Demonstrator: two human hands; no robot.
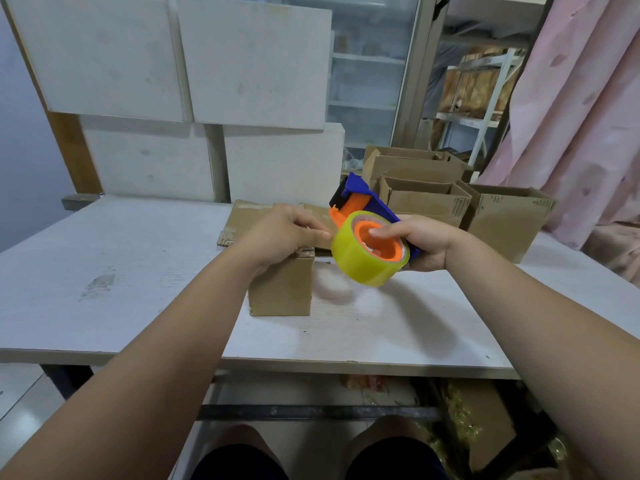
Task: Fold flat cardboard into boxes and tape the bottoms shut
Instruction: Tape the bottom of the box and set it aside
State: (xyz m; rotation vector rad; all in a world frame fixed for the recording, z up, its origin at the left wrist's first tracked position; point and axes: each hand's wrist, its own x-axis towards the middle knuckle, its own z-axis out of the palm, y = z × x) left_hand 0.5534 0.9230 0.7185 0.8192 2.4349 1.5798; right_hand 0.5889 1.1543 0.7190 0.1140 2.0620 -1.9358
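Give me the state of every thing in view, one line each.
Tape dispenser: lifted off the table, held in the right hand.
Tape roll: mounted on the dispenser.
Left hand: fingertips at the roll; pinch unclear.
Small box: folded up, standing on the table under the left hand.
Flat cardboard: lying unfolded behind it.
Three boxes, back right: upright, tops open.
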